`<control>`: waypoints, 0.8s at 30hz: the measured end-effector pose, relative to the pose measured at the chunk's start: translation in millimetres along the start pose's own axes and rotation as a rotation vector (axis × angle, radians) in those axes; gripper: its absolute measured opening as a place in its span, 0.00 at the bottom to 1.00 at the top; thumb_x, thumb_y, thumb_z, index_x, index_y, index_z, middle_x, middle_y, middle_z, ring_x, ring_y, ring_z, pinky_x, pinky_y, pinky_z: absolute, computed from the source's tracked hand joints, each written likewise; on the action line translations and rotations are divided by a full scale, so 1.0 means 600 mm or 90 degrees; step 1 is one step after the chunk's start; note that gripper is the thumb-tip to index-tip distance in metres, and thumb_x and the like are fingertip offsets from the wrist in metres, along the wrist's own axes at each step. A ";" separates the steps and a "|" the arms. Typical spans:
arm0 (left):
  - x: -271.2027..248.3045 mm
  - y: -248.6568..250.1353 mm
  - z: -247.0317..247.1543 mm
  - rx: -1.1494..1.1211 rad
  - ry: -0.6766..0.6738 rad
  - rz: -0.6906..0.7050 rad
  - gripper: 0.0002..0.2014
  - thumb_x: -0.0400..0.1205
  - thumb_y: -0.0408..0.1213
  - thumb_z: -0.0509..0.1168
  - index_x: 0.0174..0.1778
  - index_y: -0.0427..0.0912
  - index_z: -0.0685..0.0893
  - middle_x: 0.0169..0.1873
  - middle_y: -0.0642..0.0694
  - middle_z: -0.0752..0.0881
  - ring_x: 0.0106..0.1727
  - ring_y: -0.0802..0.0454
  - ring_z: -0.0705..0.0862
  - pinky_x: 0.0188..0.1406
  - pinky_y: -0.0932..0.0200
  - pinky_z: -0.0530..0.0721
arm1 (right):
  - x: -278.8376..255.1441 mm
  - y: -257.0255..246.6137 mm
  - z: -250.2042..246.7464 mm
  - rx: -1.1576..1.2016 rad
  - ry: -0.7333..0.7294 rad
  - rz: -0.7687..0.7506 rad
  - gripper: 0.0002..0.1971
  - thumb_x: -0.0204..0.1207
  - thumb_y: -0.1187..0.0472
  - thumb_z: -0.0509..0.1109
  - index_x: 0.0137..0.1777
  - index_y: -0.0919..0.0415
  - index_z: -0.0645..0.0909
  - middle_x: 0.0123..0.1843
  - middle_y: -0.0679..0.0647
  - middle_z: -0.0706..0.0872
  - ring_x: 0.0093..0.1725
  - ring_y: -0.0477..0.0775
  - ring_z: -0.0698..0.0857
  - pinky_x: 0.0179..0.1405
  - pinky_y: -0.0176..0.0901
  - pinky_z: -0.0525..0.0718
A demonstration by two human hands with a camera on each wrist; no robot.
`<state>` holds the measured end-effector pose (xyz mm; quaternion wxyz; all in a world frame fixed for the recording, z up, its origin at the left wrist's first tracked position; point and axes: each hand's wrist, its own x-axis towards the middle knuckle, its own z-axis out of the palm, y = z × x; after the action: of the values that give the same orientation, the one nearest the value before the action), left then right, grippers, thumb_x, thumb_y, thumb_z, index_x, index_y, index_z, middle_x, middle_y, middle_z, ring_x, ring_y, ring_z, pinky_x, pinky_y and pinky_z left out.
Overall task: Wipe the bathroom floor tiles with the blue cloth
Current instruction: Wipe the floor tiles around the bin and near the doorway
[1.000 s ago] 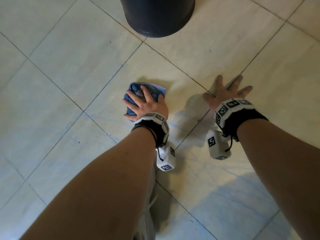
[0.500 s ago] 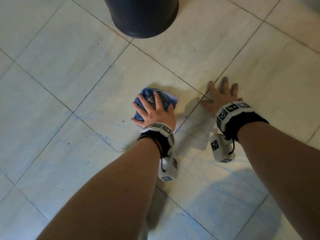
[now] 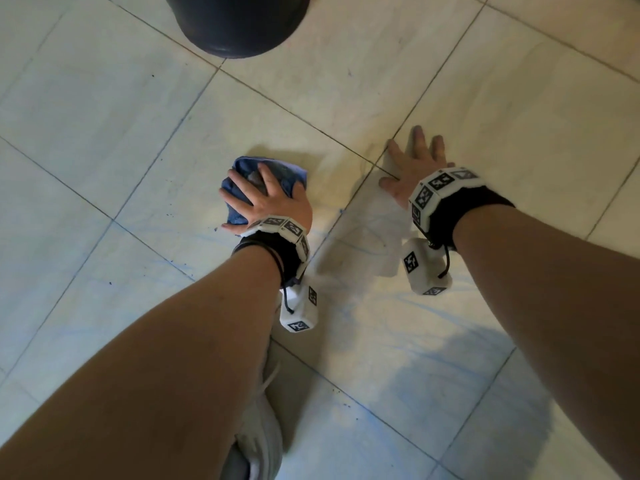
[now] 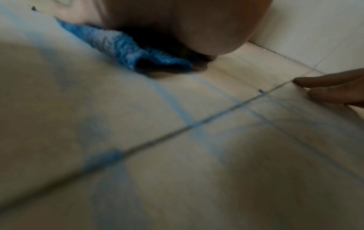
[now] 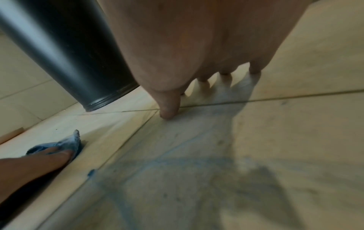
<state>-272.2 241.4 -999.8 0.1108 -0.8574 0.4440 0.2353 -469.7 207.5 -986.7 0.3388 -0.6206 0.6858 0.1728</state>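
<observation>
The blue cloth (image 3: 285, 172) lies bunched on the pale floor tiles (image 3: 104, 98). My left hand (image 3: 270, 202) presses down on it with fingers spread over the top. The left wrist view shows the cloth (image 4: 118, 46) squeezed under my palm (image 4: 187, 23), with faint blue streaks on the tile beside it. My right hand (image 3: 412, 164) lies flat on the floor to the right, fingers splayed across a grout line and holding nothing. From the right wrist view my right hand (image 5: 197, 46) leans on its fingertips, and the cloth (image 5: 53, 144) sits at lower left.
A black round bin (image 3: 239, 22) stands on the floor just beyond the cloth, seen close in the right wrist view as the bin (image 5: 59, 46). My pale shoe (image 3: 263, 438) is under my left forearm. Blue smears and dark specks mark the tiles near me.
My left hand slid the cloth a short way right, toward my right hand, then held about there. My right hand stayed planted on the floor.
</observation>
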 end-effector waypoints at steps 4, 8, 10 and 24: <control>-0.046 0.031 0.017 -0.005 -0.009 0.022 0.35 0.88 0.61 0.46 0.88 0.56 0.40 0.86 0.40 0.32 0.85 0.33 0.33 0.76 0.18 0.45 | -0.025 0.047 0.010 0.011 0.000 0.011 0.35 0.85 0.43 0.59 0.86 0.38 0.43 0.87 0.47 0.31 0.85 0.64 0.34 0.82 0.69 0.48; -0.090 0.075 0.045 0.004 -0.020 0.069 0.35 0.87 0.62 0.47 0.88 0.58 0.40 0.85 0.40 0.31 0.85 0.33 0.32 0.76 0.18 0.44 | -0.057 0.109 0.022 0.058 -0.007 0.147 0.39 0.80 0.36 0.61 0.84 0.35 0.42 0.86 0.45 0.29 0.84 0.67 0.33 0.78 0.77 0.51; -0.111 0.100 0.061 0.014 -0.032 0.116 0.36 0.87 0.62 0.48 0.87 0.58 0.40 0.85 0.39 0.30 0.85 0.32 0.32 0.75 0.17 0.43 | -0.065 0.133 0.024 0.083 -0.010 0.199 0.41 0.77 0.31 0.62 0.84 0.34 0.41 0.86 0.45 0.28 0.83 0.71 0.32 0.78 0.78 0.52; -0.129 0.127 0.073 0.046 -0.066 0.186 0.36 0.87 0.63 0.47 0.87 0.59 0.39 0.85 0.39 0.29 0.84 0.30 0.30 0.74 0.16 0.42 | -0.049 0.140 0.013 0.070 -0.025 0.207 0.49 0.71 0.28 0.66 0.83 0.35 0.39 0.85 0.53 0.26 0.81 0.78 0.31 0.78 0.80 0.51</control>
<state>-385.6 269.5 -997.4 0.1288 -0.7657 0.5659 0.2771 -549.3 248.4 -988.0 0.3526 -0.4785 0.7790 0.1997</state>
